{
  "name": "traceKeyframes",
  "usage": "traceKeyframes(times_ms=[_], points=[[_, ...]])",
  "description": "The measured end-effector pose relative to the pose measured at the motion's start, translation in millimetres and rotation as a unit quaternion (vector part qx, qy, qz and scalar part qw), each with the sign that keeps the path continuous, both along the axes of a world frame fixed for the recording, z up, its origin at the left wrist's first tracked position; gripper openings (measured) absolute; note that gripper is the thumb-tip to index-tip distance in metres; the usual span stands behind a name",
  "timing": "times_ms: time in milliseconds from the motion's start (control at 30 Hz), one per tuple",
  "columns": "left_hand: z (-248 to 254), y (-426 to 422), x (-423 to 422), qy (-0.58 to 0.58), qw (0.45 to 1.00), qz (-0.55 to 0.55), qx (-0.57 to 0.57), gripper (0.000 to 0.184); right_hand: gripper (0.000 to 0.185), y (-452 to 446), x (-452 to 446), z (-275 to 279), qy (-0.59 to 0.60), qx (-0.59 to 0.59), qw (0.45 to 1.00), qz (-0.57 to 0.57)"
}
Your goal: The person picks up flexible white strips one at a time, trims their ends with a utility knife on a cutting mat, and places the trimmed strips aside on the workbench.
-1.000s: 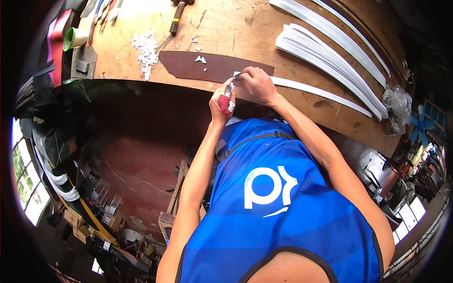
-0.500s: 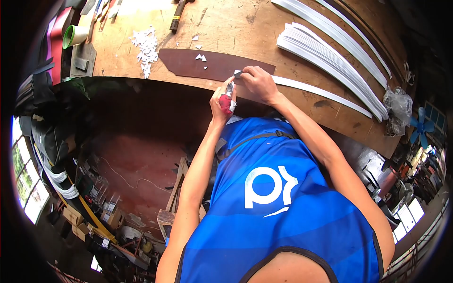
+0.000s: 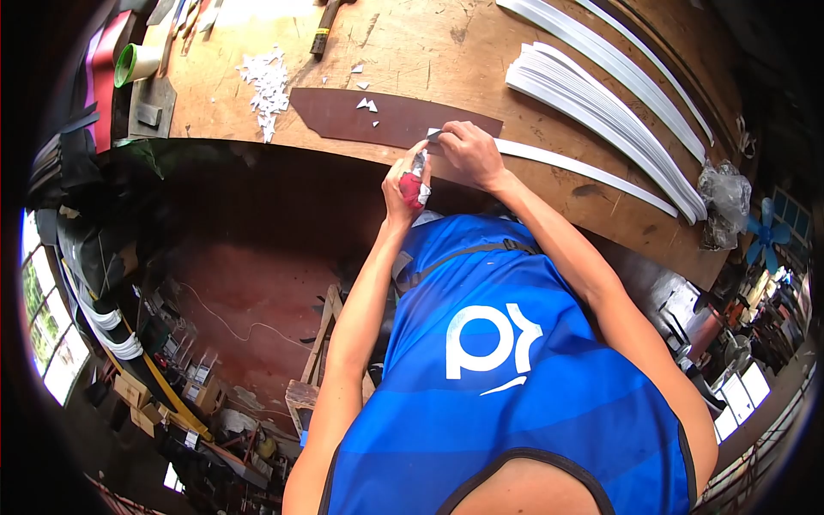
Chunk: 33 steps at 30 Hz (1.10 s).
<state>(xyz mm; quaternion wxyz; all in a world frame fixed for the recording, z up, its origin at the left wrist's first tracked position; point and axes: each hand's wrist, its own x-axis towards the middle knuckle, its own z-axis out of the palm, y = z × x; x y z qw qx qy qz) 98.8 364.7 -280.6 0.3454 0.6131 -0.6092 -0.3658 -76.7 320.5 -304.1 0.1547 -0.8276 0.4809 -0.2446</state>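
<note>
Near the front edge of the wooden table, my left hand point(image 3: 396, 194) is closed around a red, white and grey wrapped item point(image 3: 411, 190), whose kind I cannot make out. The tip of that hand reaches the end of a white strip point(image 3: 584, 171). My right hand point(image 3: 472, 154) has its fingers pinched on a small dark piece point(image 3: 434, 136) at the same strip end. Beneath the fingers lies a dark brown board point(image 3: 343, 122) with a slanted left end. A few white triangular offcuts point(image 3: 366, 105) rest on it. The strip runs out to the right from under my right hand.
White offcuts point(image 3: 265, 86) are heaped left of the board. A hammer point(image 3: 323, 30) lies at the back. Stacked white strips point(image 3: 601, 120) fill the right side, with crumpled clear plastic point(image 3: 725, 202) at their end. A green-rimmed cup point(image 3: 129, 65) lies on its side at left.
</note>
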Motion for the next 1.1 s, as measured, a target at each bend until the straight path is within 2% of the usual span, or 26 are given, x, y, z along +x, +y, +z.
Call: traceKeyframes(times_ms=[300, 367, 467, 567, 900, 1000, 1100], points=[[3, 4, 2, -0.016, 1.0, -0.012, 0.011, 0.024, 0.013, 2, -3, 0, 0.017, 0.01, 1.0, 0.002], [1, 4, 3, -0.047, 0.998, -0.023, -0.039, 0.024, 0.022, 3, -7, 8, 0.03, 0.018, 0.999, -0.017], [5, 5, 3, -0.057, 0.998, -0.023, -0.023, 0.024, 0.032, 5, -15, 17, 0.071, 0.066, 0.995, 0.005], [5, 5, 3, -0.053, 0.998, -0.018, -0.014, 0.024, 0.036, 5, -18, 13, 0.076, 0.056, 0.995, 0.015], [5, 4, 5, -0.04, 0.998, -0.019, -0.038, 0.024, 0.033, 2, -21, 11, 0.079, 0.037, 0.996, 0.028], [3, 4, 6, -0.051, 0.998, -0.032, -0.012, 0.024, 0.042, 1, -21, 14, 0.103, 0.059, 0.992, 0.042], [-7, 5, 7, -0.029, 0.999, -0.023, -0.032, 0.033, 0.034, -1, -16, 13, 0.052, 0.002, 0.997, 0.05]])
